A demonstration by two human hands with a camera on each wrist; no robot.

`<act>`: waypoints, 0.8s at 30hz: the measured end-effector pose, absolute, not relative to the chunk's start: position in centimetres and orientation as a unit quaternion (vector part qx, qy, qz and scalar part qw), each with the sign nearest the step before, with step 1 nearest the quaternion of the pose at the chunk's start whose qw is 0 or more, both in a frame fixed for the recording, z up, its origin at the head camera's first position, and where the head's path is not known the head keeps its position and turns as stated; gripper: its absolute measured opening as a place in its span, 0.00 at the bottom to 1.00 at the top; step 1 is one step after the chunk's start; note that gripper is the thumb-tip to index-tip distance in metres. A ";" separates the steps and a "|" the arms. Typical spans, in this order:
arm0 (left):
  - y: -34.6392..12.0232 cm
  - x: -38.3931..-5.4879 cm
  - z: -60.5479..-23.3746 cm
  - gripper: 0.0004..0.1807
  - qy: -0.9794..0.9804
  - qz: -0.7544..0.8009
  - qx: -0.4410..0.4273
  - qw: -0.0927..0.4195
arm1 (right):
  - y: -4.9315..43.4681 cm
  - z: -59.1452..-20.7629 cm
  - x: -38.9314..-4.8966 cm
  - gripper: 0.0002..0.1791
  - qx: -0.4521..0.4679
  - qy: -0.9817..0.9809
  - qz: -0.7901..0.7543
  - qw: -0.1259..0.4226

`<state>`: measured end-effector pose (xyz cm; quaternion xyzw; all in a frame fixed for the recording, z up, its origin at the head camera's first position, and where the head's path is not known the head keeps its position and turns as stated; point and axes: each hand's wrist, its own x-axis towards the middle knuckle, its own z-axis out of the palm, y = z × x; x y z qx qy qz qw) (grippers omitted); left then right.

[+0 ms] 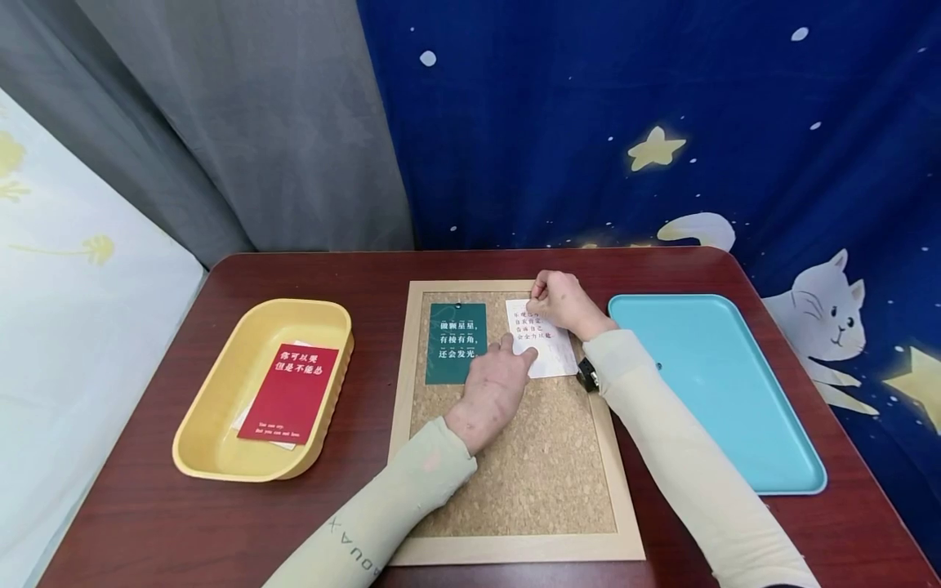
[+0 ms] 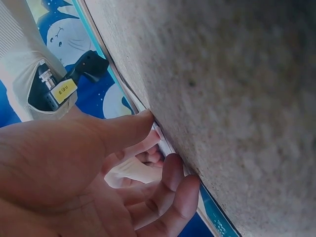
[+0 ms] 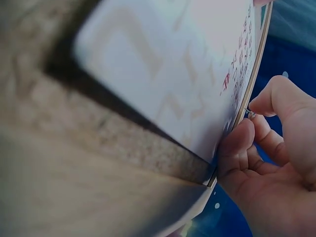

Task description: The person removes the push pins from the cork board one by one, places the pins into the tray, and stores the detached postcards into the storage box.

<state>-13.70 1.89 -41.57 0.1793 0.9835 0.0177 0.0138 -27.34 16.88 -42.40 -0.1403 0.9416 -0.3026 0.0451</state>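
A white printed card (image 1: 553, 359) lies on the upper right of a wood-framed cork board (image 1: 544, 457). At the card's top edge my right hand (image 1: 568, 304) pinches a small pin (image 3: 250, 113), its shiny tip showing between thumb and finger in the right wrist view. My left hand (image 1: 494, 390) rests with extended fingers at the card's lower left edge; in the left wrist view its thumb and fingertips (image 2: 187, 195) touch the surface. Left of the white card hangs a green card (image 1: 456, 367) with a dark pin (image 1: 458, 306) at its top.
A yellow tray (image 1: 213, 425) on the left contains a red card (image 1: 290, 400) over paler ones. On the right stands a blue tray (image 1: 735, 392) with a tiny dark object (image 1: 659, 367) near its left side. Curtains (image 1: 559, 122) hang behind the dark red table (image 1: 353, 269).
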 end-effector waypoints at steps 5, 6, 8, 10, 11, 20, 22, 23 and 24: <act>1.9 -13.6 -41.7 0.16 0.983 0.016 0.184 0.014 | 16.9 -42.3 -27.0 0.05 -0.145 0.940 -0.304 0.049; 1.9 -13.6 -41.7 0.16 0.983 0.016 0.185 0.013 | 16.9 -42.3 -27.0 0.04 -0.146 0.940 -0.305 0.048; 1.9 -13.6 -41.7 0.17 0.983 0.015 0.185 0.011 | 16.9 -42.1 -27.0 0.04 -0.146 0.939 -0.308 0.047; 1.9 -13.6 -41.7 0.17 0.983 0.016 0.183 0.009 | 17.0 -42.1 -27.1 0.04 -0.145 0.938 -0.310 0.043; 1.9 -13.6 -41.7 0.18 0.983 0.016 0.182 0.009 | 17.0 -42.0 -27.0 0.04 -0.142 0.938 -0.312 0.043; 1.9 -13.8 -41.6 0.16 0.982 0.020 0.186 0.008 | 17.7 -41.8 -26.8 0.02 -0.147 0.939 -0.308 0.035; 1.8 -13.8 -41.5 0.16 0.982 0.021 0.187 0.014 | 17.9 -41.8 -26.7 0.03 -0.155 0.940 -0.303 0.027; 1.8 -13.8 -41.6 0.16 0.982 0.021 0.187 0.016 | 18.0 -41.8 -26.6 0.03 -0.157 0.940 -0.302 0.024; 1.8 -13.8 -41.6 0.17 0.982 0.021 0.187 0.018 | 18.0 -41.9 -26.5 0.03 -0.161 0.940 -0.301 0.019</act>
